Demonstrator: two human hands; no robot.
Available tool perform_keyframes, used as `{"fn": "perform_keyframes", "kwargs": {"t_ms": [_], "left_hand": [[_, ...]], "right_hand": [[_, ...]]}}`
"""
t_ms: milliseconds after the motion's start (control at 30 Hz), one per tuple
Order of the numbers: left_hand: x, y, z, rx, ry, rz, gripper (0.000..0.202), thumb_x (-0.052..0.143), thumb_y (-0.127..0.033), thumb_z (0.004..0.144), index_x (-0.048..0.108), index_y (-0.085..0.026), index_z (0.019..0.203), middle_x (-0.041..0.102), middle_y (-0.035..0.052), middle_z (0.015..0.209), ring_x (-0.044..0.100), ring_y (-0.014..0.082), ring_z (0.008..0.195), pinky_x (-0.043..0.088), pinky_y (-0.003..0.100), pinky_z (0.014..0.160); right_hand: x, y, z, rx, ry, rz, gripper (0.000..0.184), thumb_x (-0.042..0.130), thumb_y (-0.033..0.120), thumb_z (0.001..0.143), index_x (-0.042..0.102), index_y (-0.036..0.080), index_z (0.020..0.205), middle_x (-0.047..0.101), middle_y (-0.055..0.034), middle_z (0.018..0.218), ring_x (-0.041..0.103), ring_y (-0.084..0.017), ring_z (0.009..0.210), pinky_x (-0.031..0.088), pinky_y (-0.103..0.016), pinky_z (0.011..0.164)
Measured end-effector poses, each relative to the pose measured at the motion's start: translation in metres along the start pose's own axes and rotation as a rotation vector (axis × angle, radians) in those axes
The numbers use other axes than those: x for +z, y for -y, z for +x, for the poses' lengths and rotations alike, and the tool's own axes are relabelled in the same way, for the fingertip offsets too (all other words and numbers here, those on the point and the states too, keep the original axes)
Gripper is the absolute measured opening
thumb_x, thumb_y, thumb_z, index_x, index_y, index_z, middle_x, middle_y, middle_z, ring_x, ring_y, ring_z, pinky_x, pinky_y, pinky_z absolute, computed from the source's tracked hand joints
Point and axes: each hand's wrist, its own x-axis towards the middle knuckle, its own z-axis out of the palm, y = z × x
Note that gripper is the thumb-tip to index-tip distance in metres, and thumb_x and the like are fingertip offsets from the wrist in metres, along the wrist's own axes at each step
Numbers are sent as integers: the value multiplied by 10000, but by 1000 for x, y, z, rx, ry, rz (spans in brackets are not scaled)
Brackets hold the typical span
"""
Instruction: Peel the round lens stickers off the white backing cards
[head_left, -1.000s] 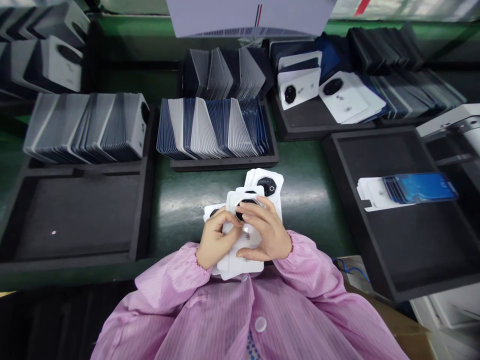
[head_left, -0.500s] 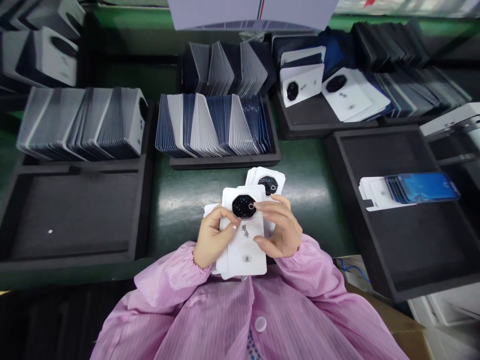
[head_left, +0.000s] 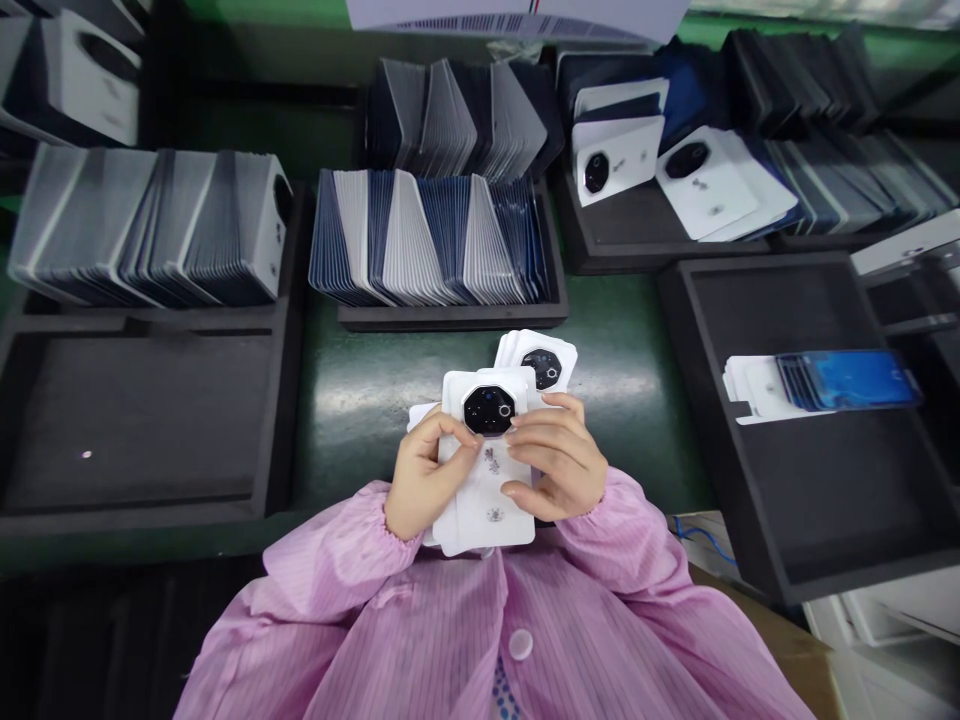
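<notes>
A fanned stack of white phone back covers [head_left: 487, 500] is held in front of my chest, each with a black octagonal camera window. My left hand [head_left: 420, 480] grips the stack from its left side, thumb on the top cover. My right hand [head_left: 559, 460] curls around the right edge, its fingertips resting on the top cover just beside the camera window [head_left: 489, 408]. A second cover [head_left: 541, 362] sticks out behind the top one. Pink sleeves cover both wrists.
Black foam trays ring the green bench: a row of upright white and blue covers [head_left: 427, 250] straight ahead, another row [head_left: 150, 240] at left, a bare-bottomed tray [head_left: 135, 420] at near left. At right, a tray [head_left: 810, 500] holds a few covers with blue film [head_left: 840, 378].
A second ago my right fingers covered the camera window; they have slid to its right, so it shows now. The stack sits slightly higher in my hands.
</notes>
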Motion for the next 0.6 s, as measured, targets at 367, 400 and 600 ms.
{"fn": "perform_keyframes", "kwargs": {"t_ms": [367,400,600], "left_hand": [[0,-1,0,-51,-4,3,96,635,-165,785,581,-206,716,601,-9,745,584,149,730,446,283,715],[0,-1,0,-58,-2,-2,94,638,-172,786,581,-207,720,600,-8,747,581,150,733,443,284,715],[0,0,0,-86,6,-29,86,647,-192,787,583,-206,732,606,1,764,583,162,754,440,296,726]], "right_hand": [[0,-1,-1,25,18,10,187,627,376,817,624,218,917,698,-24,778,672,-228,794,472,-472,842],[0,-1,-1,26,20,9,188,629,375,816,624,216,916,698,-26,783,671,-229,794,473,-471,839],[-1,-1,-2,43,29,14,190,639,378,807,628,231,927,696,-18,815,662,-226,807,467,-467,839]]}}
